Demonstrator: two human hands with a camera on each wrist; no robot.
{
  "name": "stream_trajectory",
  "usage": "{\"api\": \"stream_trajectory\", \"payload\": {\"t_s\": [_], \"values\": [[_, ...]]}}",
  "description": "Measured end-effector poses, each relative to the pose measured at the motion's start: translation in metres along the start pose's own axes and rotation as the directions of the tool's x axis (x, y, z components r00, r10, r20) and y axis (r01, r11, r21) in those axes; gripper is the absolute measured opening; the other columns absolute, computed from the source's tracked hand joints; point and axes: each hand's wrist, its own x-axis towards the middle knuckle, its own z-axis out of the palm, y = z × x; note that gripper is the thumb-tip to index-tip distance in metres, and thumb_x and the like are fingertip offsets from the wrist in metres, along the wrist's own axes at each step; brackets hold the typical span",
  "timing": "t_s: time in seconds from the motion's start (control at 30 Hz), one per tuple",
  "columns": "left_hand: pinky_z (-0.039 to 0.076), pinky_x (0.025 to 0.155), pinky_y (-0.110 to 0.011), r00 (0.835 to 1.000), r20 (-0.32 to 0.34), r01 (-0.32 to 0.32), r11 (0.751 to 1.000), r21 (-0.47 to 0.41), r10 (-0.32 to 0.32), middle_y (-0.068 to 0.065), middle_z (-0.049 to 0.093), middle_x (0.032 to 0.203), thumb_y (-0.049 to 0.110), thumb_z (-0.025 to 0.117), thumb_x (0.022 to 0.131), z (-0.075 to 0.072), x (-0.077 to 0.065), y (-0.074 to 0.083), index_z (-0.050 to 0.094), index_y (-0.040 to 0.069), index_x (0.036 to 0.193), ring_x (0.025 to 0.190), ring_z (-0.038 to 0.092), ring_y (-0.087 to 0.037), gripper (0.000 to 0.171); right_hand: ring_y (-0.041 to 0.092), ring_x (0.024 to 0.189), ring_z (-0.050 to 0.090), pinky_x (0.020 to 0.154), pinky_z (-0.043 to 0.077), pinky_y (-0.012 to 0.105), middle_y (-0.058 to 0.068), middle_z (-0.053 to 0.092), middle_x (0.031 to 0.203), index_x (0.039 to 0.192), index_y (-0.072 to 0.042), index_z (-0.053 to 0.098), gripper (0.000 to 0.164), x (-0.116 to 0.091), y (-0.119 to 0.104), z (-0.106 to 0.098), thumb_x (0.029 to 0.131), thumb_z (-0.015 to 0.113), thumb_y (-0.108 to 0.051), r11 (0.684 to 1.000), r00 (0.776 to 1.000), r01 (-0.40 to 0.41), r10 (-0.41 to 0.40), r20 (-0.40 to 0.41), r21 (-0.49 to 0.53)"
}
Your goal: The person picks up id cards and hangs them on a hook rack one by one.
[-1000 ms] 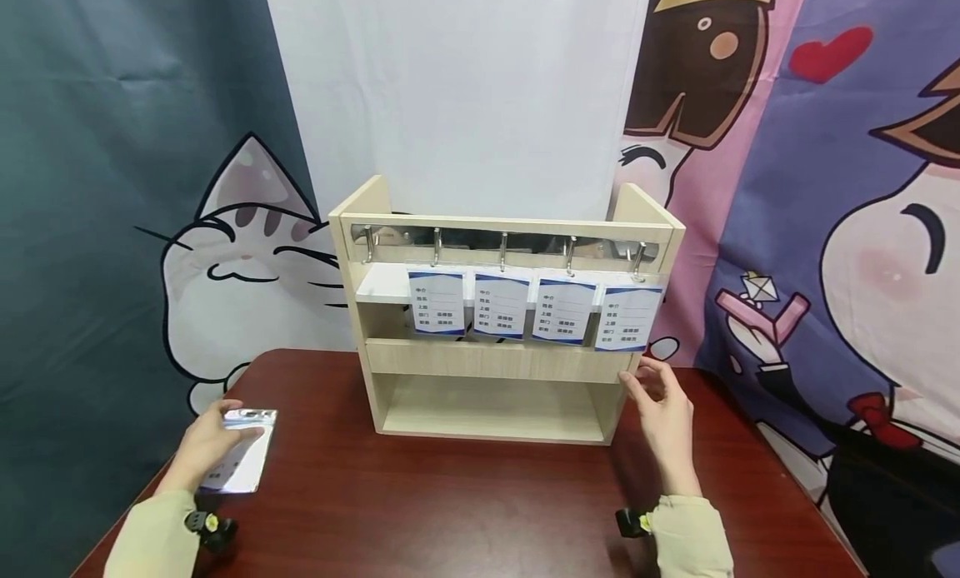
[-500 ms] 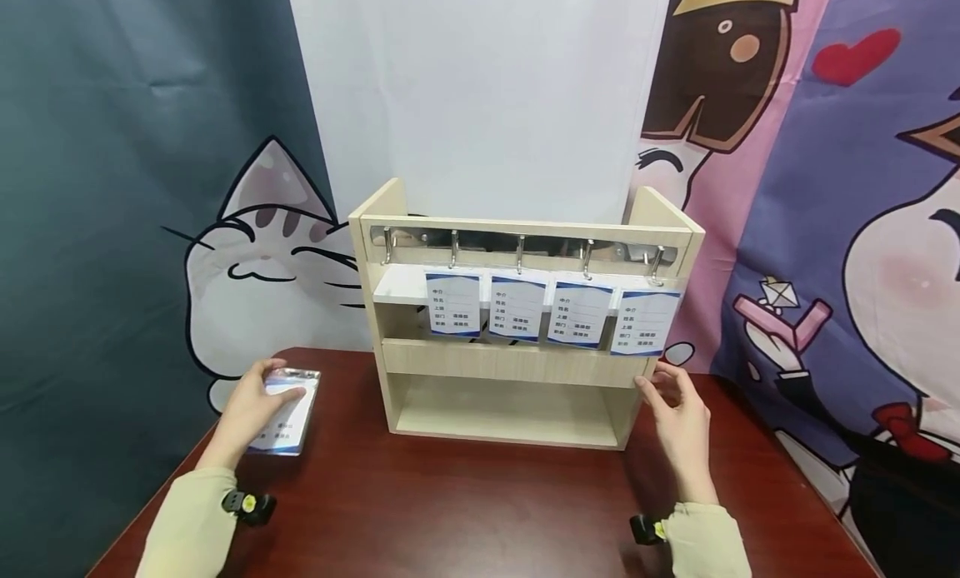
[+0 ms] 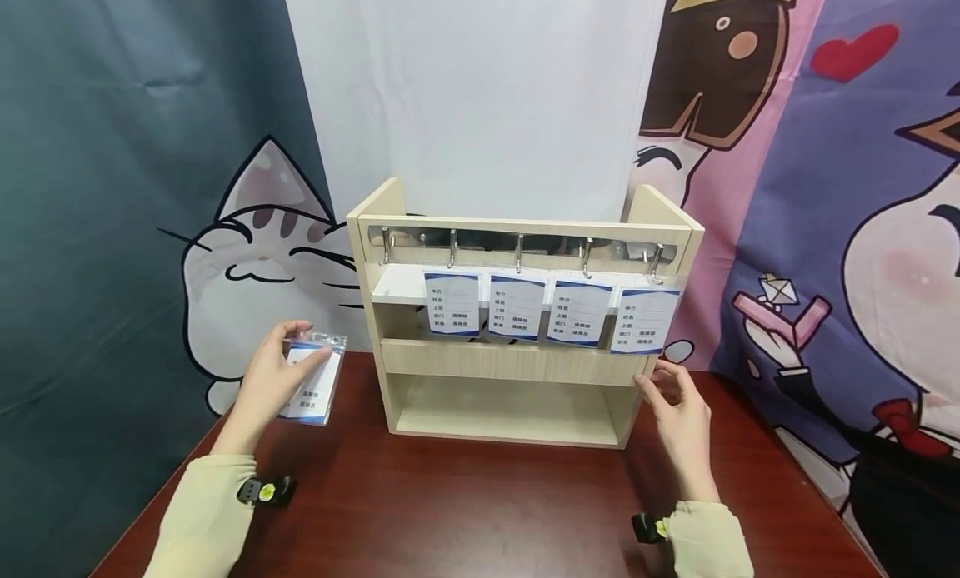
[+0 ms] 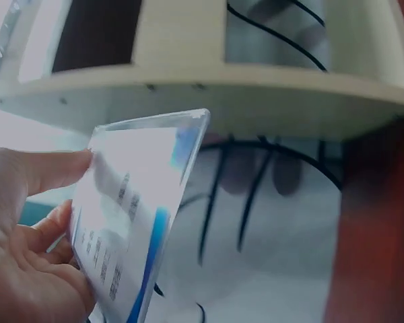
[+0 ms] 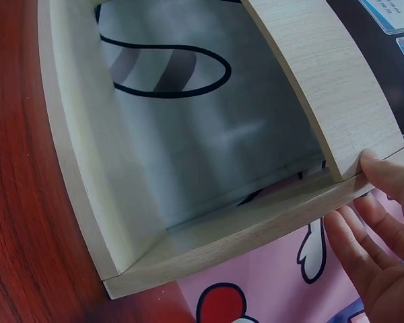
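Observation:
My left hand (image 3: 264, 388) pinches a clear-sleeved ID badge (image 3: 313, 393) by its side edge, held up left of the wooden rack (image 3: 495, 361). In the left wrist view, the thumb lies on one face of the badge (image 4: 121, 208) and the other fingers curl behind it. My right hand (image 3: 681, 428) holds the rack's right side. The right wrist view has its thumb on the front edge of the side panel (image 5: 256, 219), fingers on the outer face. Several similar badges (image 3: 517, 307) hang in a row below metal hooks (image 3: 519, 251); the leftmost hook (image 3: 386, 246) is bare.
The rack stands toward the back of a dark red-brown table (image 3: 450, 511). A white shelf board (image 3: 397, 285) lies behind the badges. Behind the table hang a white cloth (image 3: 480, 95) and printed cartoon curtains (image 3: 795, 186).
My left hand has lifted the badge from low at the left, moving up and right toward the rack. My right hand stays at the rack's side. The head view has shifted slightly.

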Motion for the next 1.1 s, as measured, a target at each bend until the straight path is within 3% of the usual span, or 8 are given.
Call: {"api": "stream_trajectory", "payload": {"t_s": [0.27, 0.5, 0.73, 0.93, 1.1], "values": [[0.041, 0.068, -0.017, 0.993, -0.076, -0.090, 0.995, -0.038, 0.086, -0.023, 0.055, 0.123, 0.031, 0.070, 0.097, -0.001, 0.009, 0.036, 0.052, -0.001, 0.135, 0.101, 0.051, -0.031, 0.053, -0.006, 0.078, 0.059, 0.066, 0.047, 0.008, 0.009, 0.069, 0.102, 0.124, -0.013, 0.067, 0.037, -0.003, 0.000, 0.003, 0.092, 0.077, -0.028, 1.000, 1.000, -0.009, 0.009, -0.025, 0.004], [0.044, 0.068, -0.017, 0.990, -0.073, -0.129, 0.988, -0.086, 0.123, -0.020, 0.058, 0.120, 0.029, 0.071, 0.096, 0.005, 0.019, 0.053, 0.054, 0.000, 0.133, 0.097, 0.052, -0.024, 0.050, -0.006, 0.077, 0.060, 0.065, 0.048, 0.008, 0.006, 0.069, 0.100, 0.121, -0.012, 0.069, 0.035, -0.005, 0.004, 0.002, 0.091, 0.079, -0.025, 1.000, 0.999, -0.016, 0.016, -0.032, 0.022], [0.043, 0.070, -0.019, 0.978, -0.109, -0.190, 0.972, -0.139, 0.176, -0.017, 0.057, 0.120, 0.029, 0.070, 0.096, 0.009, 0.025, 0.074, 0.055, 0.001, 0.132, 0.098, 0.049, -0.023, 0.048, -0.004, 0.081, 0.059, 0.068, 0.047, 0.009, 0.008, 0.069, 0.103, 0.124, -0.012, 0.067, 0.037, -0.002, 0.007, 0.002, 0.092, 0.077, -0.029, 1.000, 1.000, -0.004, 0.004, 0.030, -0.010], [0.043, 0.070, -0.018, 0.975, -0.123, -0.207, 0.956, -0.206, 0.184, -0.014, 0.057, 0.118, 0.029, 0.071, 0.096, 0.013, 0.025, 0.089, 0.055, 0.003, 0.133, 0.097, 0.048, -0.018, 0.048, -0.002, 0.087, 0.057, 0.072, 0.041, 0.012, 0.001, 0.068, 0.101, 0.127, -0.015, 0.066, 0.038, 0.001, 0.015, 0.001, 0.092, 0.077, -0.024, 1.000, 1.000, 0.029, -0.029, -0.009, -0.001], [0.043, 0.072, -0.018, 0.959, -0.179, -0.261, 0.934, -0.244, 0.221, -0.011, 0.057, 0.116, 0.023, 0.072, 0.095, 0.010, 0.026, 0.098, 0.057, 0.004, 0.131, 0.096, 0.049, -0.017, 0.044, -0.002, 0.092, 0.057, 0.078, 0.041, 0.014, 0.001, 0.068, 0.104, 0.134, -0.018, 0.063, 0.044, 0.000, 0.015, 0.005, 0.093, 0.076, -0.026, 0.999, 0.999, 0.041, -0.041, -0.026, 0.027]]}}
